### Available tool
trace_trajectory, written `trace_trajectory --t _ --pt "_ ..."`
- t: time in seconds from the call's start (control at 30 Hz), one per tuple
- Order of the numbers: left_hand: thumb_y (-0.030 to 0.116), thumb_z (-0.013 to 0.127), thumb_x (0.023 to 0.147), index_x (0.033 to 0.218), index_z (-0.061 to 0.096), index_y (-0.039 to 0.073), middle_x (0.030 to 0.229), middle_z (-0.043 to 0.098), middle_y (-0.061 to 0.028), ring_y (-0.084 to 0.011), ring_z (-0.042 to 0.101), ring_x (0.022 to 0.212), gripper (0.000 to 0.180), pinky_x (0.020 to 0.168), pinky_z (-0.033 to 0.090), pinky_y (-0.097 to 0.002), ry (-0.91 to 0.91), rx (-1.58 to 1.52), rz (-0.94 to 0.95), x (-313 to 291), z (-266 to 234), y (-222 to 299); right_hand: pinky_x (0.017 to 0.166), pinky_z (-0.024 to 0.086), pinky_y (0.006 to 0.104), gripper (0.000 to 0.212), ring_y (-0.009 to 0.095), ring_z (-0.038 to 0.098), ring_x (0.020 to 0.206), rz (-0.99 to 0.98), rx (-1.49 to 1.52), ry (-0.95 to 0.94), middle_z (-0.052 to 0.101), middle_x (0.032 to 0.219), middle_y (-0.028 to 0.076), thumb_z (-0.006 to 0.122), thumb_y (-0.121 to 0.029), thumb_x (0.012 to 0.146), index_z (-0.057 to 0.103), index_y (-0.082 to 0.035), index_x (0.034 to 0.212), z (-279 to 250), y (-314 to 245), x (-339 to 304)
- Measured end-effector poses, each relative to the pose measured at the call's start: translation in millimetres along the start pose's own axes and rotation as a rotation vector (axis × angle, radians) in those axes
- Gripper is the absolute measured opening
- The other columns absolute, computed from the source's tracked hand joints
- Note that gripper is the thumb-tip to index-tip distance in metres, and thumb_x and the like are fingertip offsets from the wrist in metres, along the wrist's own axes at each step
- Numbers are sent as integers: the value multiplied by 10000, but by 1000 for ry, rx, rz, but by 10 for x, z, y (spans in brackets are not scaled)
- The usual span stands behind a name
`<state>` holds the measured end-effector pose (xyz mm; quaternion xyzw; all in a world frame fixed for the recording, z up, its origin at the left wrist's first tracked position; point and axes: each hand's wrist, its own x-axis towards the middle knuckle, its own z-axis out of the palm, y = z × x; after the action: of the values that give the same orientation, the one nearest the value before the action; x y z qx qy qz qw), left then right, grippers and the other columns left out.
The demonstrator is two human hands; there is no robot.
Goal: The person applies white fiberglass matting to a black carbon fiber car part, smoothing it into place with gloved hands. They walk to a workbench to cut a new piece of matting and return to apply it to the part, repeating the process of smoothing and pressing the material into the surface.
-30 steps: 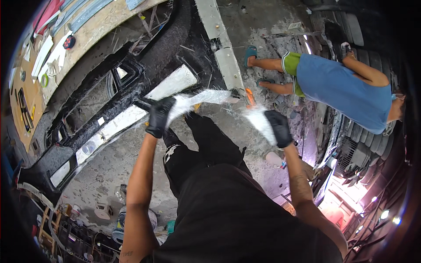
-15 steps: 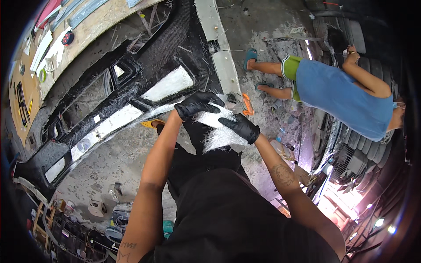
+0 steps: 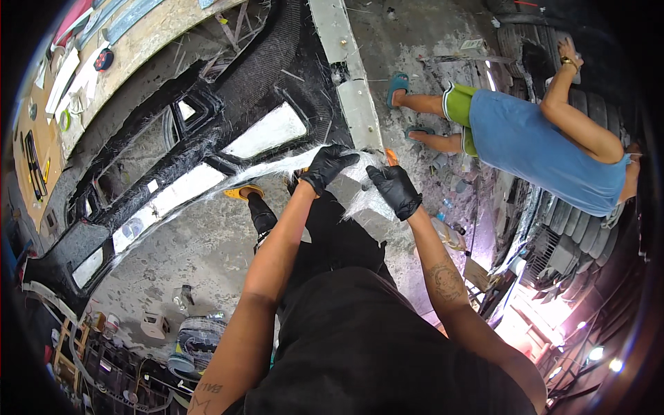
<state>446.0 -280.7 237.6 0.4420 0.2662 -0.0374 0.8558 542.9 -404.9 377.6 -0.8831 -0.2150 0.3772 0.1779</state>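
Note:
A torn piece of white fibreglass mat (image 3: 369, 203) with frayed edges hangs from my gloved hands, beside the right end of a black moulded vehicle panel (image 3: 280, 59). My left hand (image 3: 328, 169), in a black glove, is closed on the mat, fingers pointing to the right. My right hand (image 3: 394, 191), also gloved in black, pinches the mat between thumb and fingers and hides part of it. White patches (image 3: 266, 133) fill recesses in the panel, and loose fibres run along its near edge.
A pale metal bar (image 3: 356, 104) crosses the panel's right end, with an orange clamp (image 3: 391, 157) at its near tip. A co-worker in a blue shirt (image 3: 539, 149) stands at the right. A wooden board (image 3: 111, 90) holds tape and tools. Stacked dark parts (image 3: 574, 235) lie beyond the co-worker.
My left hand has shifted right and my right hand slightly right, the mat moving with them. My left foot shows more. The co-worker's raised hand has moved.

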Motion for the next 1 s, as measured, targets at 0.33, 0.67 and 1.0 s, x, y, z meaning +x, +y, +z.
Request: trace_trajectory --t 0.33,0.67,1.0 --pt "223 827 642 976 627 -51 865 657 -84 -135 561 769 476 730 460 -261 213 249 -178 28 184 138 499 379 376 439 182 442 442 56 -59 43 480 478 194 594 -342 843 597 56 659 -60 117 74" --pt "-61 554 782 1045 571 48 962 596 -91 -212 581 912 286 810 473 -317 562 230 458 -822 -117 313 613 461 401 439 371 624 649 110 24 49 553 613 270 573 -362 783 612 73 737 -61 45 132" --pt "34 531 691 1313 427 86 1266 497 -176 -353 485 1149 633 1000 383 -408 -4 850 575 -673 337 337 797 472 272 323 123 606 804 138 398 -597 674 846 85 588 -274 891 673 37 863 -585 -16 -423"
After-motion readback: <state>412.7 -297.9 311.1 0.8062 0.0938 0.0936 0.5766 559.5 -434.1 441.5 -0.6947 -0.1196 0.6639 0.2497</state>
